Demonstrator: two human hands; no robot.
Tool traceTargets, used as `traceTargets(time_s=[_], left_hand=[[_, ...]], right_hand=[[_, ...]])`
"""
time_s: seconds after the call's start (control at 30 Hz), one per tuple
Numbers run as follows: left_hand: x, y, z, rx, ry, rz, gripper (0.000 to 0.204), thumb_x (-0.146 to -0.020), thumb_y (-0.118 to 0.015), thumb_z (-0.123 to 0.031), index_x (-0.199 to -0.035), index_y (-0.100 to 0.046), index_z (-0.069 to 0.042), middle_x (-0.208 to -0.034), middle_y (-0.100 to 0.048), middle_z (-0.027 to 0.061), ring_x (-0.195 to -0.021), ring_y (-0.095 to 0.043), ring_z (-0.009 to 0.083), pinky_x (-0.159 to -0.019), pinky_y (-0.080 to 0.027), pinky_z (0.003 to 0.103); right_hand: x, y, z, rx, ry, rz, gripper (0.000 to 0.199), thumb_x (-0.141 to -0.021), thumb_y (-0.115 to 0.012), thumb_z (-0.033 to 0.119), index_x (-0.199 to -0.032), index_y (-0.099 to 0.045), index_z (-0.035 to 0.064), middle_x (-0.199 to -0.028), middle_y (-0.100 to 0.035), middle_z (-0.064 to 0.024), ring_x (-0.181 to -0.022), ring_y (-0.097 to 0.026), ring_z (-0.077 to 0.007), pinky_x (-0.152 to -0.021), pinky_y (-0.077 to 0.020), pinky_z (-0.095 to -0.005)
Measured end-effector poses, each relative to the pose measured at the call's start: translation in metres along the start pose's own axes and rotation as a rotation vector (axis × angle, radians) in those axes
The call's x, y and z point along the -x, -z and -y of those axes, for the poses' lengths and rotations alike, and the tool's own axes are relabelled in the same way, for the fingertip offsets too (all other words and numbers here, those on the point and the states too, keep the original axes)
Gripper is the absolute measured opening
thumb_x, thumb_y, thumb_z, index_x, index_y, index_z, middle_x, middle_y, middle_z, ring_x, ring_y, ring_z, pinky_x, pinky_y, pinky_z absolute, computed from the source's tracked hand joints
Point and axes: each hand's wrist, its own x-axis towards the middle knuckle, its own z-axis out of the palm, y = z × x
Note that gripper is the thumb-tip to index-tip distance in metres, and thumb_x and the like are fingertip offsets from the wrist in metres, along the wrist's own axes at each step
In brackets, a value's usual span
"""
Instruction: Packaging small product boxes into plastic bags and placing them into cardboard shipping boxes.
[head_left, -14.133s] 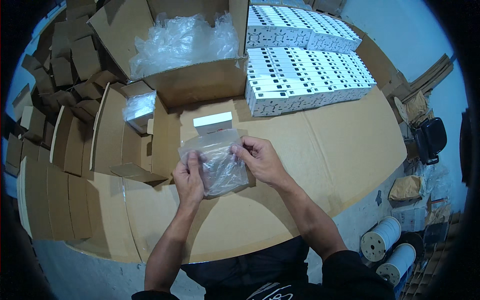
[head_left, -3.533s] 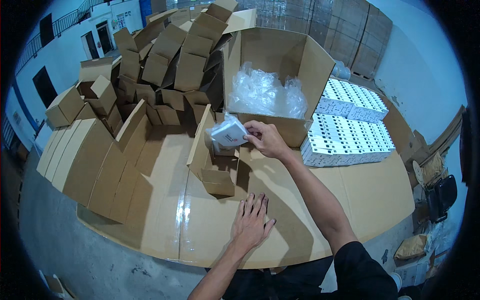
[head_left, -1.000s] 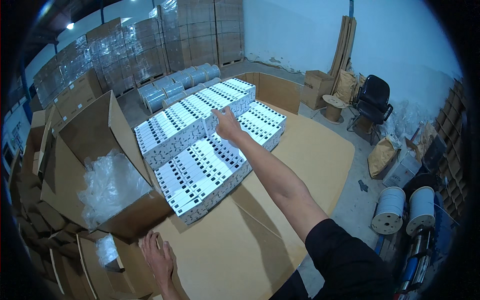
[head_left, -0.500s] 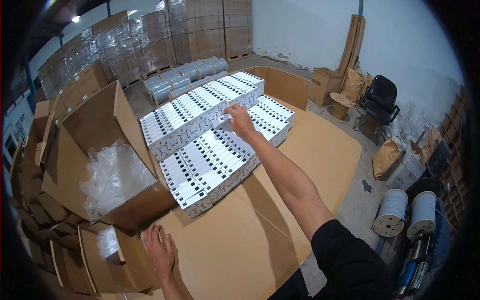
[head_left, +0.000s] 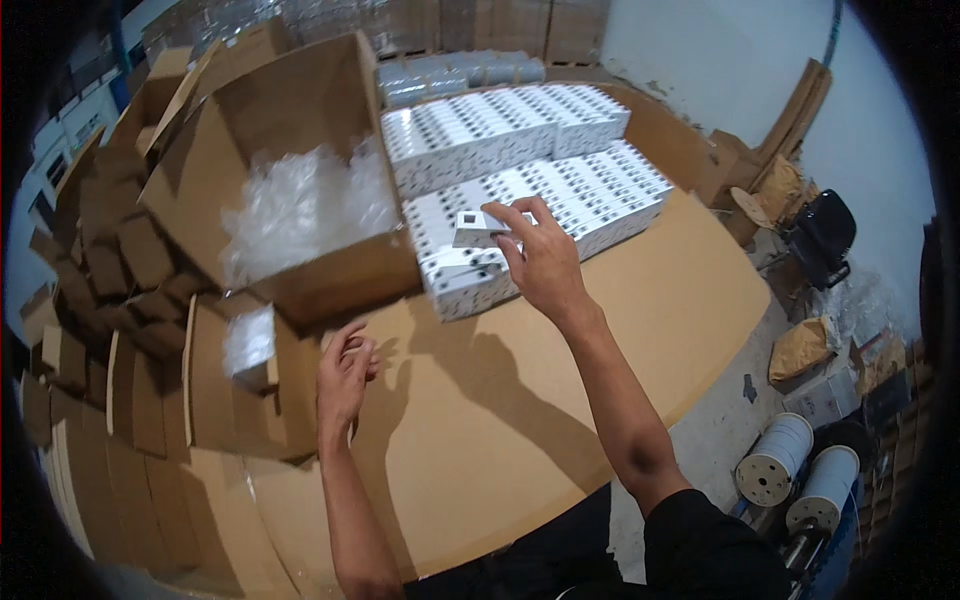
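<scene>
My right hand (head_left: 548, 262) grips a small white box (head_left: 470, 238) with a dark square on its end, between thumb and fingers. It is held above the front of the tightly packed rows of like white boxes (head_left: 600, 230). Behind them, a taller tier of the same boxes (head_left: 470, 150) rises. My left hand (head_left: 343, 380) is raised over the near left of the cardboard-covered table (head_left: 690, 290), fingers loosely bent and apart, with nothing seen in it. Beside it stands an open brown carton (head_left: 295, 400) with a clear plastic-wrapped piece (head_left: 250, 340) inside.
A large open carton (head_left: 340, 280) holding crumpled clear plastic (head_left: 300, 205) stands left of the rows. Several folded brown cartons (head_left: 130, 250) crowd the far left. Beyond the table's right edge are a black chair (head_left: 825, 235), a paper sack (head_left: 803, 348) and cable spools (head_left: 775, 460).
My right hand has drawn a white box back from the rows, toward me and the left. The left hand has lifted off the table. The whole view has shifted to the left.
</scene>
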Motion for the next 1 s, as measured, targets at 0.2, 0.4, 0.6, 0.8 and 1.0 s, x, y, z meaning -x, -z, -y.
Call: traceTargets(time_s=[0.2,0.4,0.6,0.8,1.0], left_hand=[[0.005,0.015,-0.021,0.412,0.089,0.257,0.039,-0.107,-0.054,-0.026,-0.139,-0.053,-0.005,-0.094,-0.068,0.0117,-0.078,-0.066,0.0159,-0.067,-0.055,0.026],[0.010,0.026,-0.016,0.537,0.143,0.213,0.044,-0.109,-0.045,-0.038,-0.135,-0.054,-0.003,-0.099,-0.068,0.0129,-0.083,-0.067,0.0172,-0.070,-0.057,0.029],[0.001,0.030,0.001,0.483,0.166,0.120,0.031,-0.106,-0.056,-0.024,-0.131,-0.057,-0.007,-0.105,-0.067,0.0094,-0.090,-0.064,0.0132,-0.074,-0.058,0.029],[-0.001,0.015,-0.001,0.400,0.107,0.096,0.056,-0.094,-0.063,0.003,-0.145,-0.040,-0.010,-0.117,-0.065,0.0133,-0.100,-0.063,0.0134,-0.082,-0.056,0.028],[-0.001,0.012,0.015,-0.098,-0.014,0.009,0.043,-0.091,-0.063,0.008,-0.131,-0.052,-0.003,-0.114,-0.070,0.0121,-0.104,-0.066,0.0190,-0.090,-0.053,0.032]], right_hand=[[0.049,-0.044,0.070,-0.263,-0.008,0.156,0.038,-0.088,-0.070,0.006,-0.124,-0.063,0.0146,-0.111,-0.061,-0.0105,-0.087,-0.068,-0.0351,-0.071,-0.0554,-0.0468],[0.066,-0.085,0.093,-0.327,0.030,0.264,0.033,-0.083,-0.074,0.003,-0.114,-0.062,0.0088,-0.111,-0.060,-0.0113,-0.095,-0.067,-0.0346,-0.075,-0.0562,-0.0453],[0.074,-0.102,0.094,-0.505,-0.059,0.272,0.025,-0.088,-0.070,0.001,-0.112,-0.064,0.0001,-0.118,-0.058,-0.0157,-0.099,-0.067,-0.0274,-0.073,-0.0575,-0.0372],[0.097,-0.138,0.064,-0.808,-0.342,0.163,0.014,-0.092,-0.065,-0.002,-0.105,-0.059,-0.0039,-0.124,-0.059,-0.0193,-0.095,-0.069,-0.0233,-0.078,-0.0589,-0.0323],[0.101,-0.142,0.060,-0.642,-0.352,0.220,0.030,-0.089,-0.066,-0.007,-0.114,-0.051,-0.0006,-0.104,-0.067,-0.0204,-0.103,-0.071,-0.0314,-0.088,-0.0563,-0.0402]])
